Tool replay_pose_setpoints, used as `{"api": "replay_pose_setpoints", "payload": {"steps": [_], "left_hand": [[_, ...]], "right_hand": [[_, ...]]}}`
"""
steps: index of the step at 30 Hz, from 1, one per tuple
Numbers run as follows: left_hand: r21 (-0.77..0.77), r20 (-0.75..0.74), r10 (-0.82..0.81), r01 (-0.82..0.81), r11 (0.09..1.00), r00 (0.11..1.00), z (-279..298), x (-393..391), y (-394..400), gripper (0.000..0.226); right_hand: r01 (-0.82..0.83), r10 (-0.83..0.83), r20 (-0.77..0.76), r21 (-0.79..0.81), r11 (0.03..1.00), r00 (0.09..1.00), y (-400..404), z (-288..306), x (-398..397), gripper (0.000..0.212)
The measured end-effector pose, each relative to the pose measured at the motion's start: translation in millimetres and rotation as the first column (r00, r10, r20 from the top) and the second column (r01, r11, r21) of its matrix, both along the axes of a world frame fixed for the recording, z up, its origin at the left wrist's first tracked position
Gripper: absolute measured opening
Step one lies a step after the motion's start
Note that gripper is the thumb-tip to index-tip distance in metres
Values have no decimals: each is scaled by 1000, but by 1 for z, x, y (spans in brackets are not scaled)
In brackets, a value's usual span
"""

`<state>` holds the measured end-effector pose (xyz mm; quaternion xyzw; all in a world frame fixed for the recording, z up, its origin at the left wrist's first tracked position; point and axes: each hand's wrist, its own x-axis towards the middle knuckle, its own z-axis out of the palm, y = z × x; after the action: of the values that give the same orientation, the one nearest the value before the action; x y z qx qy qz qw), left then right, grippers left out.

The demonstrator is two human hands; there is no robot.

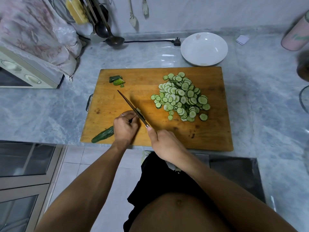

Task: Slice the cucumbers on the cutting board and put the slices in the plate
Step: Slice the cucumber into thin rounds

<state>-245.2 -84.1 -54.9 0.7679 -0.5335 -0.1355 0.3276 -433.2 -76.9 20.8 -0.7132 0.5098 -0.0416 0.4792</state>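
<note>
A dark green whole cucumber lies at the near left corner of the rectangular wooden cutting board, its stem end poking just past the board's edge. The left hand is curled over the cucumber's other end, gripping it. The right hand grasps the handle of a slim dark-bladed knife, whose blade runs up and left, just beside the left hand's knuckles. On the board's right half sits a heap of thin pale green cucumber slices. Near the far left corner lie a few green cut-off cucumber ends. Beyond the board's far right edge, a round white plate rests on the grey marbled counter. No writing or label can be read anywhere.
</note>
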Motion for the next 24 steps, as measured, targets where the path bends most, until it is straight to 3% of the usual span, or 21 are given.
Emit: {"api": "replay_pose_setpoints", "payload": {"steps": [18, 24], "left_hand": [[-86, 60, 106, -101, 991, 993, 4, -13, 8, 16], [-44, 74, 55, -52, 998, 996, 5, -9, 8, 18]], "right_hand": [[81, -81, -27, -4, 997, 996, -19, 0, -11, 69], [87, -88, -2, -11, 996, 996, -21, 4, -24, 72]]}}
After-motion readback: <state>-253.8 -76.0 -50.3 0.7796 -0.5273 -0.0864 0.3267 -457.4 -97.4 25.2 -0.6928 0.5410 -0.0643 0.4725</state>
